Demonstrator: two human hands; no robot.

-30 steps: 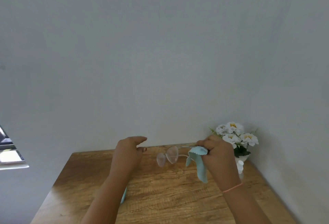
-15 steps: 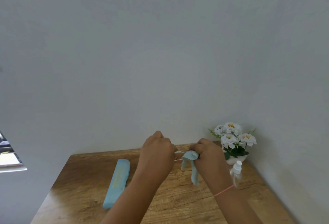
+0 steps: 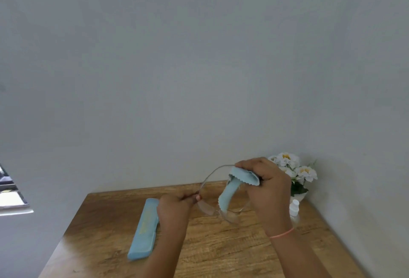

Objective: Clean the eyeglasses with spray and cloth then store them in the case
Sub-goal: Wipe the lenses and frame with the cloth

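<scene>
Clear-framed eyeglasses hang in the air between both hands above the wooden table. My left hand pinches the frame at its left hinge. My right hand is higher and holds a light blue cloth wrapped around the other temple arm; the cloth's tail dangles over the lenses. The light blue glasses case lies shut on the table at the left, partly behind my left wrist. A small clear spray bottle with a white cap stands at the right, behind my right wrist.
A white pot of white flowers stands in the back right corner against the wall. A window edge shows at the far left. Grey walls close the table's back and right sides.
The two hands have moved apart. My left hand dropped down and left with the frame; my right hand rose with the cloth along the temple arm. The glasses now show opened out.
</scene>
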